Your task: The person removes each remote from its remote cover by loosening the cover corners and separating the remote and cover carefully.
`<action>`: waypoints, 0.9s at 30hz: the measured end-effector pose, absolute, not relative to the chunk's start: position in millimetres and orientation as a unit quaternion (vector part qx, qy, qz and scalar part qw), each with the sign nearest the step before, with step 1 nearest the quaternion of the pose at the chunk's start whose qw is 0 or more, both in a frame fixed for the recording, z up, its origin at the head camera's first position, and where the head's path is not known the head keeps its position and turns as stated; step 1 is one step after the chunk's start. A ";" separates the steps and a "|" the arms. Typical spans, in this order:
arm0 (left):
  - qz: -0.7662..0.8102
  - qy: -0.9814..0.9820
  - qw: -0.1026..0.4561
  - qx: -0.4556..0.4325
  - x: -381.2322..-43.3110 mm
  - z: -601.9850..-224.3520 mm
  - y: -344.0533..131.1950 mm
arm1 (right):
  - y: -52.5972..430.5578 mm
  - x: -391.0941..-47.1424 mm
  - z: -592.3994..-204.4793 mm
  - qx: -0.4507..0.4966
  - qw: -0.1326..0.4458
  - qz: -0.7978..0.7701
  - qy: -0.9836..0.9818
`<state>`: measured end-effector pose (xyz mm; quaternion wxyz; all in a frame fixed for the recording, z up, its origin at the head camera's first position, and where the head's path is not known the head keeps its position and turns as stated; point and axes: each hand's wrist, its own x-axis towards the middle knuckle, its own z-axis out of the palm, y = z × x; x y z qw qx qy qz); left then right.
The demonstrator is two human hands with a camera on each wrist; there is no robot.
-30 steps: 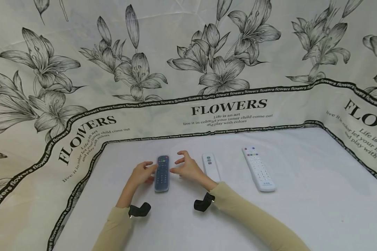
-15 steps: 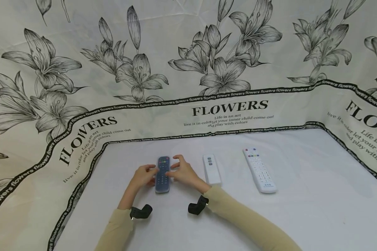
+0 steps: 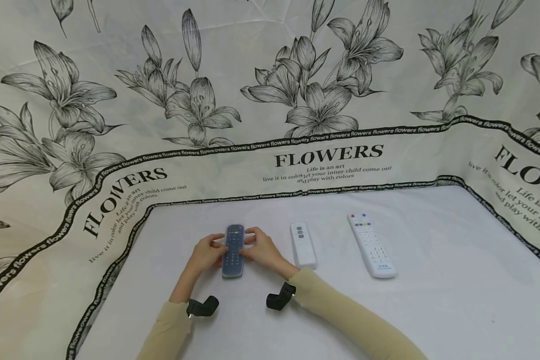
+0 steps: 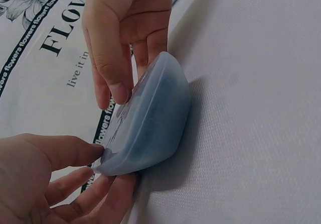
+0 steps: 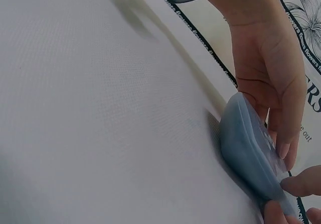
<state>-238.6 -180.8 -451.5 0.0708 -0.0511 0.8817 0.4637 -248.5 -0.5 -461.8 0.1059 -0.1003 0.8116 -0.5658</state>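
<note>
A dark remote control (image 3: pixel 233 260) in a translucent cover lies on the white cloth, its colored buttons toward the far end. My left hand (image 3: pixel 206 254) pinches its left edge, thumb on the button face. From the other edge my right hand (image 3: pixel 264 251) grips it, thumb also on the face. The left wrist view shows the cover's bluish end (image 4: pixel 168 111) close up, with left fingers tucked under the edge. In the right wrist view the same remote (image 5: pixel 246 138) sits between both hands, its far end out of sight.
A slim white remote (image 3: pixel 303 247) with a few grey buttons lies just right of my right hand. Farther right is a longer white remote (image 3: pixel 372 247) with many buttons. Flower-printed fabric (image 3: pixel 333 160) stands as a wall behind and beside the white tabletop (image 3: pixel 441 280).
My right hand has moved left onto the dark remote and now pinches its right edge. My left hand has closed a little on the left edge. The remote has hardly moved.
</note>
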 end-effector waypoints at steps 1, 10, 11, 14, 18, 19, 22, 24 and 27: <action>0.466 0.881 0.069 -0.051 -238.4 -451.4 -180.6 | -0.4 -248.4 -461.9 -0.102 0.105 -0.566 0.811; 0.483 0.872 0.056 -0.057 -238.5 -451.3 -178.3 | 0.5 -247.0 -461.8 -0.106 0.119 -0.580 0.799; 0.485 0.871 0.055 -0.058 -238.7 -452.0 -178.2 | 0.6 -247.1 -462.3 -0.108 0.120 -0.583 0.796; 0.488 0.870 0.049 -0.048 -238.3 -453.5 -178.3 | 1.7 -246.6 -463.2 -0.115 0.119 -0.590 0.790; 0.492 0.869 0.041 -0.023 -237.2 -455.7 -177.9 | 3.0 -247.5 -465.6 -0.121 0.115 -0.601 0.782; 0.494 0.869 0.040 -0.019 -236.9 -456.0 -177.5 | 3.2 -248.0 -466.2 -0.121 0.114 -0.603 0.780; 0.495 0.868 0.035 -0.006 -236.5 -457.0 -177.5 | 3.7 -248.9 -467.7 -0.126 0.110 -0.608 0.777; 0.496 0.867 0.032 -0.001 -236.8 -457.3 -177.9 | 3.9 -249.0 -467.8 -0.130 0.107 -0.609 0.775; 0.506 0.862 0.034 -0.004 -238.3 -458.7 -179.3 | 4.6 -248.7 -466.7 -0.133 0.105 -0.613 0.771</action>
